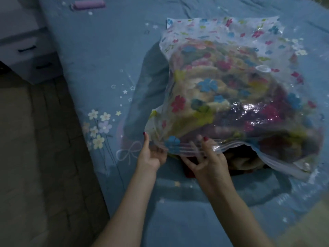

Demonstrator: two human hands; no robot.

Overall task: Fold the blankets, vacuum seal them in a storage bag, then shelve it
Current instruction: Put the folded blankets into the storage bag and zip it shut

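On the blue bedsheet (106,50), seen from the head camera, a clear storage bag (231,82) printed with coloured flowers lies toward the right, bulging with folded blankets (210,97) that show through the plastic in cream, yellow and dark red. The bag's zip edge (188,148) faces the person. Its left part lies between the two hands, while to the right the mouth gapes and a fold of blanket shows in the opening. A round valve (263,69) sits on the bag's upper face, toward the right.

The left hand (151,154) pinches the near left corner of the bag, thumb up along the plastic and fingers curled under the zip edge. The right hand (208,157) holds the zip edge just beside it, thumb pressed on top and fingers spread beneath; the plastic partly veils those fingers, so their exact lie is unclear. The two hands are close together but apart.

A lilac roll-shaped object (88,4) lies at the far end of the bed, well apart from the bag. Printed flowers and a bow (99,129) mark the sheet near the left hand. Beside the bed on the left stands a pale drawer unit (26,52) with dark handles, above a tiled floor (35,157). The frame is dim and the bag somewhat blurred.
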